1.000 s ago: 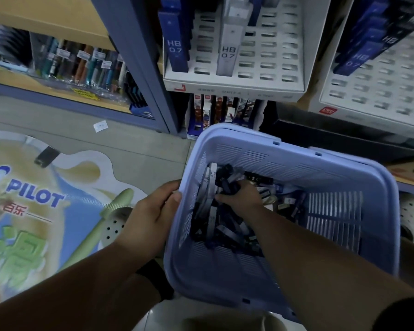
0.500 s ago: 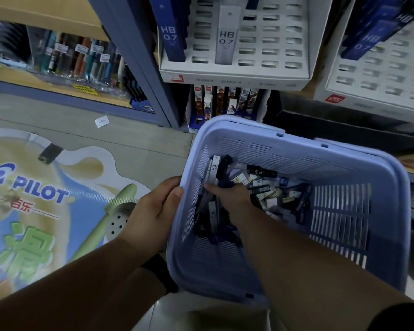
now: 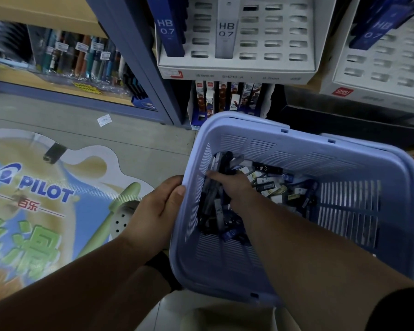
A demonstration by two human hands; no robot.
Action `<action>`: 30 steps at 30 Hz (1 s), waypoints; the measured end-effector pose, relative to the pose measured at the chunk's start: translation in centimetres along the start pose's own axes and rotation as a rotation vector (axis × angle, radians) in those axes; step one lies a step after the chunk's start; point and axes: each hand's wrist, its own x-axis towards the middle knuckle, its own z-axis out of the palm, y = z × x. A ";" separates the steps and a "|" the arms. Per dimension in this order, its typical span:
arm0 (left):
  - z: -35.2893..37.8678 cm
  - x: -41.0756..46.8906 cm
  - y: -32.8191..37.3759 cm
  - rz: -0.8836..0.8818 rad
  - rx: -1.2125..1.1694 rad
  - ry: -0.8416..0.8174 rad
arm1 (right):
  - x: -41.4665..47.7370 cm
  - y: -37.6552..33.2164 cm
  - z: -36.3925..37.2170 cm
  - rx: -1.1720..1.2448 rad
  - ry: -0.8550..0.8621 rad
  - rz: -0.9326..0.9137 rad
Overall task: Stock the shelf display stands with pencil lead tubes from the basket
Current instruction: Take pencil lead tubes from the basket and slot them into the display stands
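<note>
A light blue plastic basket (image 3: 344,154) sits in front of me, holding several pencil lead tubes (image 3: 265,185) in black, white and dark blue. My left hand (image 3: 158,211) grips the basket's left rim, thumb over the edge. My right hand (image 3: 232,185) is down inside the basket on the pile, fingers spread among the tubes near the left wall; whether it holds one is hidden. Above, a white slotted display stand (image 3: 268,44) carries a blue HB 0.7 tube (image 3: 170,32) and a white one (image 3: 226,32). A second stand (image 3: 380,68) stands at the right.
A blue shelf upright (image 3: 134,58) divides the display stands from a lower shelf of pens (image 3: 81,56) on the left. Small boxed items (image 3: 225,99) stand under the first stand. A Pilot floor sticker (image 3: 46,187) covers the floor at left.
My right hand has slid leftwards across the pile towards the basket's left wall. The view has tilted slightly down. My left hand keeps its grip on the rim.
</note>
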 end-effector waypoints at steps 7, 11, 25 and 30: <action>0.1 0.1 -0.4 0.016 -0.008 -0.013 | -0.7 -0.1 -1.1 0.021 -0.096 0.056; 0.1 0.2 -0.8 0.012 -0.002 -0.020 | -1.2 0.3 -0.8 0.024 -0.181 0.113; 0.2 0.5 -2.0 0.030 0.000 -0.025 | -3.7 1.0 -0.9 -0.032 -0.247 0.020; 0.2 0.6 -2.2 0.045 0.050 -0.005 | -4.8 1.1 -1.8 -0.062 -0.224 -0.031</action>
